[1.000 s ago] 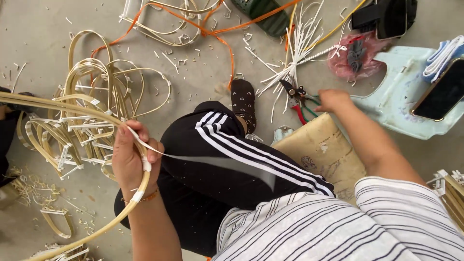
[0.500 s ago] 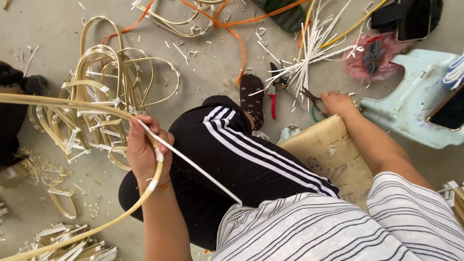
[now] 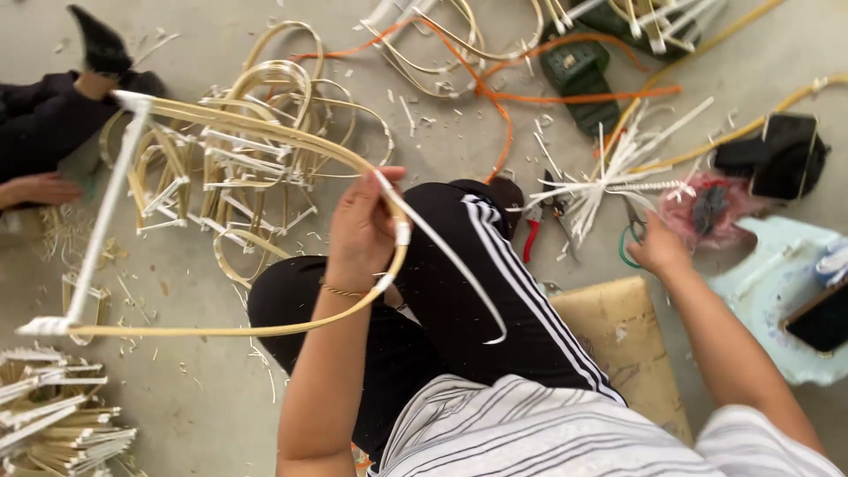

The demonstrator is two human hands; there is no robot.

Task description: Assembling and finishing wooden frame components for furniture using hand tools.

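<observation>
Grey concrete floor (image 3: 221, 406), cane hoops pile (image 3: 256, 150), orange cord (image 3: 530, 88), red pliers (image 3: 532, 231), white strip bundle (image 3: 609, 177), cane offcuts (image 3: 53, 424)

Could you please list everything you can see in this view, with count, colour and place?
Bent cane frame: one, pale yellow, held at left.
White strip: one, trailing over the knee.
Finished frames: a pile, pale, floor upper left.
Scissors: one, green-handled, under the right hand.
Pliers: one, red-handled, floor centre.
Orange cord: one, top centre.
Stool: one, pale blue, right.
Left hand: gripping the frame.
Right hand: on the scissors.
</observation>
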